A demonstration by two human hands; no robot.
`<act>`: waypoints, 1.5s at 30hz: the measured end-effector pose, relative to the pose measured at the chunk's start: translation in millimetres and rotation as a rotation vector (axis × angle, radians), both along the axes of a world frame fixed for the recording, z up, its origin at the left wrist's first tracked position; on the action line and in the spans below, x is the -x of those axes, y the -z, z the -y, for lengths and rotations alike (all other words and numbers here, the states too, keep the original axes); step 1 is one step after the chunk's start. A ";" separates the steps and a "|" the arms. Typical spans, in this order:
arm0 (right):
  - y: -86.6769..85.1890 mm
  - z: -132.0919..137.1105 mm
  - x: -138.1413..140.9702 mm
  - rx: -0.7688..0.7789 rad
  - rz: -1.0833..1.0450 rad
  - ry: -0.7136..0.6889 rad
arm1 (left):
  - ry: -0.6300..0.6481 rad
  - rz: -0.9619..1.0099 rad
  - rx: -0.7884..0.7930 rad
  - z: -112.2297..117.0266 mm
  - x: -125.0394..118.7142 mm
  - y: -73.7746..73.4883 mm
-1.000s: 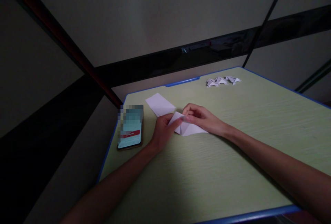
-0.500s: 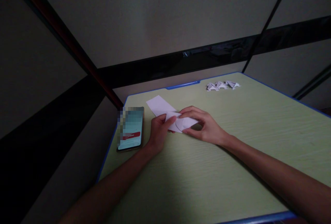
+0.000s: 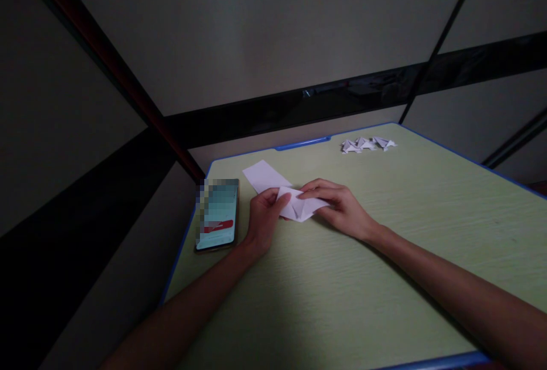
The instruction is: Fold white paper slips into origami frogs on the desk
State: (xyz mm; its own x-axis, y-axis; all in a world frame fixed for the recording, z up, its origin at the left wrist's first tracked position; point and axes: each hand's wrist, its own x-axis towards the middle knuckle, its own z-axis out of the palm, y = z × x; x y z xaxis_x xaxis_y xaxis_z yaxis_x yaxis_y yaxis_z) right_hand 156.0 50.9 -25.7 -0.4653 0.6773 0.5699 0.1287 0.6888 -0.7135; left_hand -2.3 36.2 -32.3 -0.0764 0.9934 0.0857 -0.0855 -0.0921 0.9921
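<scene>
A partly folded piece of white paper [image 3: 299,208] is held between my two hands above the table. My left hand [image 3: 265,216] pinches its left side, with the thumb pressed on top. On the right side, my right hand [image 3: 339,204] grips the paper, fingers on its upper edge and the thumb hidden beneath it. A crease and a pointed flap show in the middle. Just behind the hands a flat white paper strip [image 3: 265,176] extends up and left; whether it joins the folded piece is hidden.
A phone [image 3: 217,216] with a lit screen lies left of my left hand. Several small folded paper figures [image 3: 363,144] stand in a row at the back right. The light green table [image 3: 384,301] has a blue edge, and dark-banded panels [image 3: 273,113] rise behind it.
My right thumb has moved from the paper's lower edge to beneath it. The curved flap in the middle now lies flatter, with a sharper crease.
</scene>
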 end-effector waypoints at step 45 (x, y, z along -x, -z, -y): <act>0.9 -3.3 -5.5 -0.396 0.341 0.253 | -0.083 -0.183 -0.030 7.0 -5.0 -9.3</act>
State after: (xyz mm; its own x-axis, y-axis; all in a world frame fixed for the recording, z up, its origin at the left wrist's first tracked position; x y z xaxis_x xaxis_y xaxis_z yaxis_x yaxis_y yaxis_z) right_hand 161.5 54.2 -26.6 -0.5187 0.5569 0.6487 0.5012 0.8128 -0.2970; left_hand 2.7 29.2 -23.0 -0.1386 0.9811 0.1351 0.1056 -0.1210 0.9870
